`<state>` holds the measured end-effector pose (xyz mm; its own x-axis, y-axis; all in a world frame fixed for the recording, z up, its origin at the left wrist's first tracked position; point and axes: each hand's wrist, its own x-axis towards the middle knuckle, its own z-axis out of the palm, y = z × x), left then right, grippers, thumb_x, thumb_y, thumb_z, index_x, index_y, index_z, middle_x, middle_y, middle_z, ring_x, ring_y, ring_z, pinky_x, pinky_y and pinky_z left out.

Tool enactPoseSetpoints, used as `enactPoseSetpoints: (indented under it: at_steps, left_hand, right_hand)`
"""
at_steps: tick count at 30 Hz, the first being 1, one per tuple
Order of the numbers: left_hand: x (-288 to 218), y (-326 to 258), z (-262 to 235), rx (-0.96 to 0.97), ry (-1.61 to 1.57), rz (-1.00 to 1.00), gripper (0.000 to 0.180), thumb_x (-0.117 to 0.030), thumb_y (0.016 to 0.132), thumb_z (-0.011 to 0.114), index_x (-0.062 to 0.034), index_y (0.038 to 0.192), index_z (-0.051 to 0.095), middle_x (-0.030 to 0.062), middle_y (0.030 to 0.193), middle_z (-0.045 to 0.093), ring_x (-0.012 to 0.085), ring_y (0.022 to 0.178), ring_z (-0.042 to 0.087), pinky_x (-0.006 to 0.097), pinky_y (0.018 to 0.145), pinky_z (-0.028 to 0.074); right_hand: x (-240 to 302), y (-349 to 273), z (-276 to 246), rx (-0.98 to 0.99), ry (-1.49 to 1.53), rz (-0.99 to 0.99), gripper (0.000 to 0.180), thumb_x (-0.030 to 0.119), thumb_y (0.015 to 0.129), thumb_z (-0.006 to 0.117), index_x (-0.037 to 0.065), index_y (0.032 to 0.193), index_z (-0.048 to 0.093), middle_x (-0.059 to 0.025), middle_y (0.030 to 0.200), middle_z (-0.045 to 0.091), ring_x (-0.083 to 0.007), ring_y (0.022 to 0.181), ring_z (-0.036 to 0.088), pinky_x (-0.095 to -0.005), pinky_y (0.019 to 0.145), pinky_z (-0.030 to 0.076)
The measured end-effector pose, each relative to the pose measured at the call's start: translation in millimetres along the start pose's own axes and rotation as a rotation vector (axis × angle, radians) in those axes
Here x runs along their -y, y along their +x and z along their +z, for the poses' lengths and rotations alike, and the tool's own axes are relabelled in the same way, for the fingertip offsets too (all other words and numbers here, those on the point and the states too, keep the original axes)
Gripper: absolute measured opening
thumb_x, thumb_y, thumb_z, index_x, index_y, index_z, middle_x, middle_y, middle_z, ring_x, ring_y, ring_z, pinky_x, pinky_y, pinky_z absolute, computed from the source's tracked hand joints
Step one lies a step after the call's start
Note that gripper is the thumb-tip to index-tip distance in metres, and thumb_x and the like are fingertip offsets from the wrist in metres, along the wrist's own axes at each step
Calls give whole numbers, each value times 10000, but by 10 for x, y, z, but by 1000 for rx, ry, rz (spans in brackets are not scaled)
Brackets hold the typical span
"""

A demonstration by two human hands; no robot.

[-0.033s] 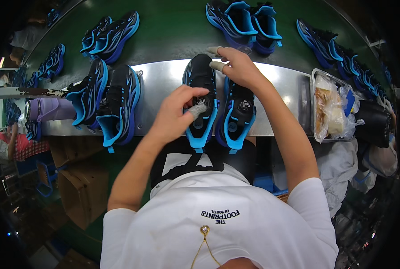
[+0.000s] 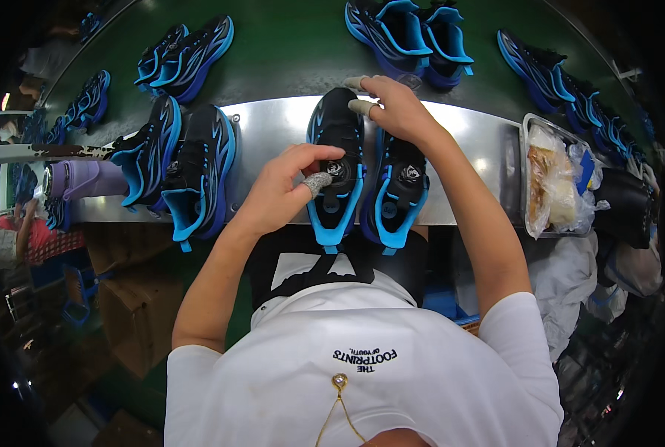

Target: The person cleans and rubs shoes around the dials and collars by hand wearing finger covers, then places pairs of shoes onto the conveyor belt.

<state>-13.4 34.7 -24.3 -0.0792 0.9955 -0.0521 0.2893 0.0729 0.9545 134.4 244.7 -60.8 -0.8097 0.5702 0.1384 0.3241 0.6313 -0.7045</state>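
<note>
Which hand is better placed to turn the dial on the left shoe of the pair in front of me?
Probably the left hand: its fingers are already at the round dial on the black and blue shoe. The right hand rests at that shoe's far end.

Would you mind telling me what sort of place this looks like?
Probably a shoe factory line: matching black-and-blue shoes in pairs on a steel bench, more on a green belt, hands on one shoe.
</note>
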Motion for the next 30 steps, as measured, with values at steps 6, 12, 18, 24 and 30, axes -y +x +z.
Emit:
enactPoseSetpoints:
  at_steps: [6,12,18,24,30]
  left_hand:
    - [-99,97,58,-53,117,-30,453,-67,770,722,-62,1209,607,8,982,553,118,811,466,239,751,397]
    - [-97,40,109,-129,219,19,408,-77,790,704,-61,1188,614,3,980,566,107,834,472,238,735,386]
    - [-81,79,-39,39,50,-1,411,-60,782,691,-63,1190,635,7,977,564,122,861,474,244,766,391]
    - [-80,-29,217,-257,274,-10,404,-131,778,755,-44,1149,620,40,1034,558,144,903,502,268,814,414]
    - [183,53,73,-3,-97,57,421,-102,791,716,-56,1203,640,40,1111,615,147,996,532,272,872,412]
  right_hand:
    - [-83,130,147,89,-83,10,435,249,872,671,80,1265,595,-204,1162,624,-373,1091,587,-432,926,475]
    - [-11,86,114,128,-95,30,459,248,882,658,105,1306,556,-207,1173,612,-393,1107,568,-434,939,461]
    - [54,85,89,185,-84,71,480,225,904,631,120,1360,518,-212,1201,602,-392,1109,571,-417,944,460]
    - [-26,97,163,164,-76,92,469,217,906,624,119,1353,521,-221,1178,609,-401,1101,574,-430,944,458]
    - [-101,123,246,131,-81,59,442,239,907,623,121,1325,537,-230,1146,611,-411,1102,569,-454,942,457]
